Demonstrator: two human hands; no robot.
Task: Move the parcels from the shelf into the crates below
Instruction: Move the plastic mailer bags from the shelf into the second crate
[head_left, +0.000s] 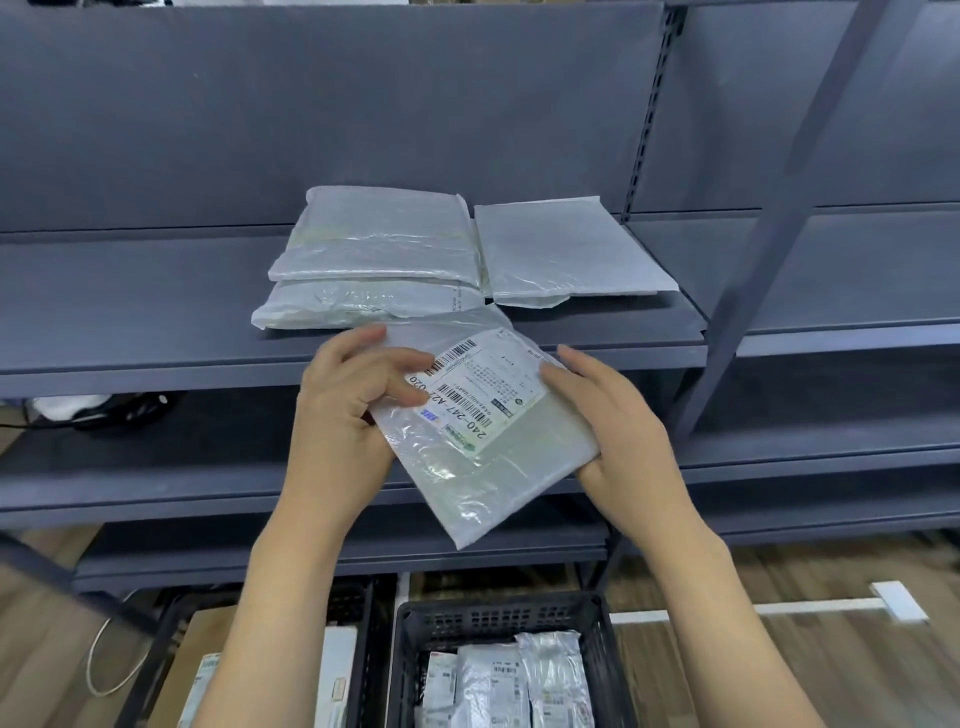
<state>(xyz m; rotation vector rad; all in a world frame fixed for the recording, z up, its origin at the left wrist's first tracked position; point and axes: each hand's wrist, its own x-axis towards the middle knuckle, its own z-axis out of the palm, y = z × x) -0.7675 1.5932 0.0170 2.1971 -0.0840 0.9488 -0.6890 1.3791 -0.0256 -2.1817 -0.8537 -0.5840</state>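
Parcel stockroom: metal shelving, crates

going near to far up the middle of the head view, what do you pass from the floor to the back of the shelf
black crate with parcels in it → labelled parcel held by left hand and right hand → stack of two parcels on the shelf, flat white parcel beside the stack → grey back panel
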